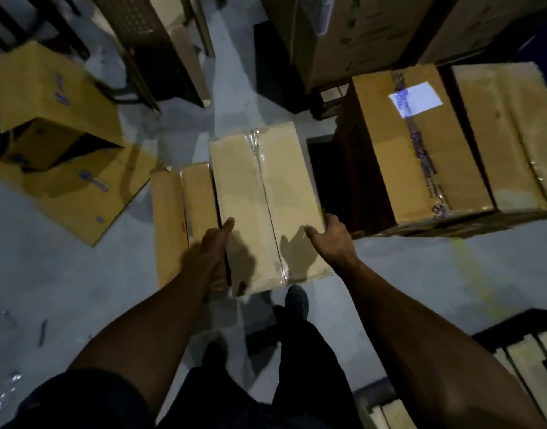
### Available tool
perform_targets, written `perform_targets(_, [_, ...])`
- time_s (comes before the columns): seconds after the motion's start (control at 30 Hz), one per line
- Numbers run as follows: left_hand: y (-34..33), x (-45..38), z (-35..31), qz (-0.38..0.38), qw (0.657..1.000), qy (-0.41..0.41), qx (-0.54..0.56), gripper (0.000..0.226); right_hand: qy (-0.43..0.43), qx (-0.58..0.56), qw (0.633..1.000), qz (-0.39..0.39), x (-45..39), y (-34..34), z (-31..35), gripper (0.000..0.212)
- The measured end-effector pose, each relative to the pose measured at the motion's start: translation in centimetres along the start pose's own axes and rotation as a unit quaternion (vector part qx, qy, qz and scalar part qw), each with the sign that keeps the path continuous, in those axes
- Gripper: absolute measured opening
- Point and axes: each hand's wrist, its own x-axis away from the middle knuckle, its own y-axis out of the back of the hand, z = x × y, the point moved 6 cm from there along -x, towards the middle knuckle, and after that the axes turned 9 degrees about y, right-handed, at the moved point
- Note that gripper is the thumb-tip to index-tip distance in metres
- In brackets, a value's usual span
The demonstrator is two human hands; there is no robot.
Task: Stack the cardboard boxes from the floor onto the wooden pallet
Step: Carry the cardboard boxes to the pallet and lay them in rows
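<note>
A pale taped cardboard box (260, 193) is in front of me, held from both sides. My left hand (215, 243) grips its left edge, thumb lying on the top. My right hand (331, 236) grips the right edge, thumb on top as well. Under and left of it another cardboard box (181, 209) lies on the grey floor. The wooden pallet (529, 360) shows at the bottom right corner. Two large taped boxes (420, 156) stand side by side to the right.
A collapsed open yellow box (55, 119) and flattened cardboard (89, 196) lie at left. Tall cartons (343, 35) and a dark rack (148, 41) stand at the back. My feet (295, 301) are just behind the held box. Small debris (6, 394) litters the floor lower left.
</note>
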Motion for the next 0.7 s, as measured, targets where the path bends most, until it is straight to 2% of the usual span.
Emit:
perform_targets(0.1, [-1.3,-2.1,-0.4,-0.018,0.999,0.029,0.04,0.062,-0.001,-0.008,1.0,0.028,-4.0,-0.2,-1.1,0.062])
perform_targets(0.2, [-2.6,-4.0,-0.7,-0.024,0.995,0.03,0.089,0.042,-0.008,-0.006,0.998,0.056,-7.5,-1.3,-2.5,0.068])
perform_targets(0.23, [-3.0,-4.7,-0.6,-0.013,0.993,0.044,0.113,0.048,-0.01,-0.01,0.998,0.062,-8.6,-1.8,-3.1,0.071])
perform_targets(0.3, [-2.7,-8.5,1.0,-0.012,0.985,0.089,0.147,0.081,-0.014,-0.007,0.997,0.073,-10.6,-2.8,-3.7,0.075])
perform_targets(0.37, [-2.3,-12.4,2.6,-0.042,0.979,0.109,0.165,0.096,-0.013,0.006,0.997,0.079,-12.7,-3.7,-4.3,0.069])
perform_targets(0.43, [-2.8,-11.9,1.4,-0.089,0.982,0.094,0.135,0.089,-0.004,0.015,0.997,0.072,-14.6,-4.6,-4.6,0.071])
perform_targets(0.53, [-3.2,-13.7,0.1,-0.136,0.986,0.052,0.084,0.07,0.005,0.025,0.997,0.066,-17.5,-5.9,-4.9,0.088])
perform_targets(0.7, [-2.6,-16.9,-2.5,-0.158,0.986,-0.004,0.057,0.072,0.023,0.015,0.998,0.05,-22.2,-7.4,-4.5,0.102])
